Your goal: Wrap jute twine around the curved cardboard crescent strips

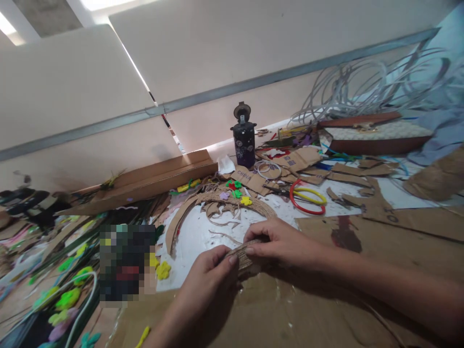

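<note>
My left hand (213, 270) and my right hand (271, 241) pinch a twine-wrapped strip (244, 256) between thumbs and fingers, close above the brown cardboard sheet (275, 314). Rows of tan twine lie side by side across the strip. A loose length of twine (380, 319) trails at the lower right. Just beyond my hands rests a curved cardboard band (184, 217), partly wrapped in twine. Small green, purple and yellow flowers (246, 200) sit on or beside it. More yellow flowers (164, 270) lie left of my left hand.
Behind stands a dark bottle (244, 142) with its lid up. Red-and-yellow-handled scissors (308, 200) lie among cardboard scraps (348, 179). A patterned bag (373, 135) and coiled white tubing (362, 92) are at the right rear. Fuzzy flowers (68, 297) clutter the left.
</note>
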Demonstrator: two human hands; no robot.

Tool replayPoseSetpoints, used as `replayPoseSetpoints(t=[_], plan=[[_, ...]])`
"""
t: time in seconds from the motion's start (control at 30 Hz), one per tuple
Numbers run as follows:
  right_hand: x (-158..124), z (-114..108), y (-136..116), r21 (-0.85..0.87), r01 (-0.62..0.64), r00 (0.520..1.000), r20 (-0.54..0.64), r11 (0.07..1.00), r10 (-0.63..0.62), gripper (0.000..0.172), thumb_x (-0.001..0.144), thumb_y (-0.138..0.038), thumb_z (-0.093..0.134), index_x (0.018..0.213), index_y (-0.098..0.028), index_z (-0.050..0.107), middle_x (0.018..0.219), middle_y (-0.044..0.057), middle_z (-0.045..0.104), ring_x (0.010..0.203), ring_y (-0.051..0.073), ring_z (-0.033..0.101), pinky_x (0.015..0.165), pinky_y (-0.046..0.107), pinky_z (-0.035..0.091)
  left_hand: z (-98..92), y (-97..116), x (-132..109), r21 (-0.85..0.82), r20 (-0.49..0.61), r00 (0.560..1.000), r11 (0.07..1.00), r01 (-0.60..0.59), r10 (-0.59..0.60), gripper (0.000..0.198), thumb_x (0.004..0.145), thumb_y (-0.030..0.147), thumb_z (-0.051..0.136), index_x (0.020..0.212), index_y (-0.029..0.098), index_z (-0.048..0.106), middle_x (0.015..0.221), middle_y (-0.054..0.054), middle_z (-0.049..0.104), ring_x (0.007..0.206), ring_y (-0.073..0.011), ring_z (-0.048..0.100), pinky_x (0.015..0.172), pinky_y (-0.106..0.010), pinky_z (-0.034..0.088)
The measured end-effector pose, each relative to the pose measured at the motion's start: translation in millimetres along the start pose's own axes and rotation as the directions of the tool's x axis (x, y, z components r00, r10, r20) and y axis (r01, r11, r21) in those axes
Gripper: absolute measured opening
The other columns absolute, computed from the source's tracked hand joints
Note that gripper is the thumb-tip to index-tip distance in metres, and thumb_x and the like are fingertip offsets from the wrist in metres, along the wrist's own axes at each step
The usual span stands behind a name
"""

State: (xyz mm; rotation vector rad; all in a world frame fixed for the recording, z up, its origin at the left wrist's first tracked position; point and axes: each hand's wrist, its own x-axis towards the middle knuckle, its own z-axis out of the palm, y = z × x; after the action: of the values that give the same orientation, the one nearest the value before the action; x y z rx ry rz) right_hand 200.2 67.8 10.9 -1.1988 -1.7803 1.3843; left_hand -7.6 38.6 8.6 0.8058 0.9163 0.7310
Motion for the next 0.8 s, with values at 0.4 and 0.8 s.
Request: replayPoseSetpoints(t=[0.4, 0.8], plan=[[-1, -3, -4, -0.057, 0.058, 0.995, -0.074, 0.997, -0.062, 0.018, 0.082, -0.033, 0.065, 0.084, -0.015, 0.070, 0.076, 0.003, 0.064, 0.073, 0.017, 0.055, 0.063, 0.026, 0.039, 1.6, 9, -2, -0.013, -0.023, 0.992, 0.993, -0.121, 0.121, 0.028, 0.089, 0.041, 0.069, 0.079, 0.015, 0.064, 0.073, -0.001, 0.055, 0.067, -0.0133, 0.046, 0.059, -0.021, 0.039], [-1, -11, -5, 0.050, 0.042, 0.995, -0.089, 0.998, -0.037, 0.023, 0.086, -0.037, 0.062, 0.074, -0.017, 0.063, 0.069, 0.000, 0.055, 0.065, 0.014, 0.048, 0.056, 0.026, 0.034, -5.2, 26, -4, 0.184, -0.058, 0.986, 0.972, -0.143, 0.156, 0.031, 0.079, 0.045, 0.080, 0.080, 0.015, 0.071, 0.076, -0.004, 0.064, 0.069, -0.0153, 0.056, 0.062, -0.022, 0.046]])
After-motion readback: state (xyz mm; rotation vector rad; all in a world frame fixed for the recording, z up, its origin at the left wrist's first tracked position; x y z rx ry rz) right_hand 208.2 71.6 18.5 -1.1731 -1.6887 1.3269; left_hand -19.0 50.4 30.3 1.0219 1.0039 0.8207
